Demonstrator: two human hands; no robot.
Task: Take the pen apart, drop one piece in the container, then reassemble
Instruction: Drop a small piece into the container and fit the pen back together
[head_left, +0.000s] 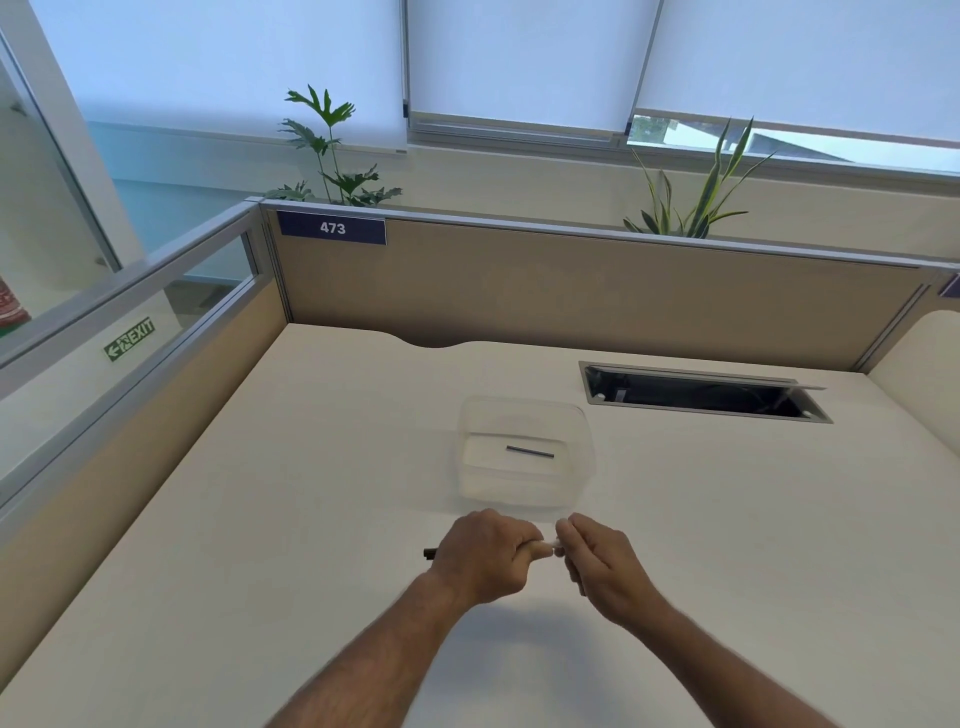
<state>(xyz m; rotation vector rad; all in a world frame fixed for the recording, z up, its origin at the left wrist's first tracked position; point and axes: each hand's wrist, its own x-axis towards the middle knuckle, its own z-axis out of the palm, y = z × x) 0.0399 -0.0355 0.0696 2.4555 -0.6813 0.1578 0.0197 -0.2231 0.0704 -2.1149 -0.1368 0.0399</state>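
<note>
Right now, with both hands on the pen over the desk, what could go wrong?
The pen is held in mid-air between the left hand and right hand, so a loosened piece could drop onto the desk and roll. The hands work close to the light container and might nudge it.

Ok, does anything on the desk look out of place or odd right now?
Nothing looks wrong. The thin dark piece lies flat inside the clear container, which stands upright. The left hand and right hand hold the pen between them. The cable hatch in the desk is open, nothing spilled.
</note>
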